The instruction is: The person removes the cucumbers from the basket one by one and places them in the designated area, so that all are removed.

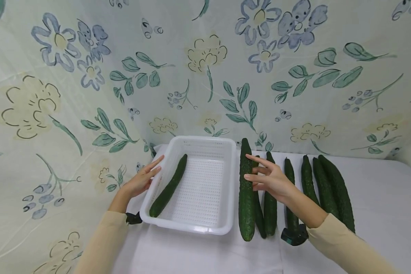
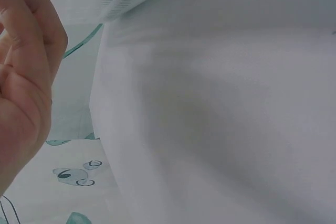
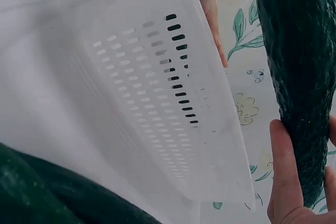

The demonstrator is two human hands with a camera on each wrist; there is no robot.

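The right hand [image 1: 272,179] is at the longest cucumber [image 1: 246,190], which lies on the white-covered tabletop [image 1: 380,198] just right of the white perforated basket [image 1: 230,182]. Its grip looks loose: the fingers are mostly straight and spread over the top of the cucumber, with the thumb against its side, so it touches more than it clasps. The left hand [image 1: 142,179] rests flat and relaxed against the basket's left wall, holding nothing. One cucumber in the basket [image 1: 169,186] already lies slantwise along the left side.

The risk I'd watch is that long cucumber slipping or tipping end-down if lifted with so light a hold, since the hand sits above its middle. It could also knock the neighbouring cucumbers [image 1: 270,198] lying right against it and set them rolling. The basket is light, and a bump on its rim could shove it unless the left hand steadies it.

The right wrist view shows the thumb [image 3: 283,171] laid along the bumpy skin, which the head view hides. The left wrist view gives only the fingers [image 2: 26,51] and the cloth.
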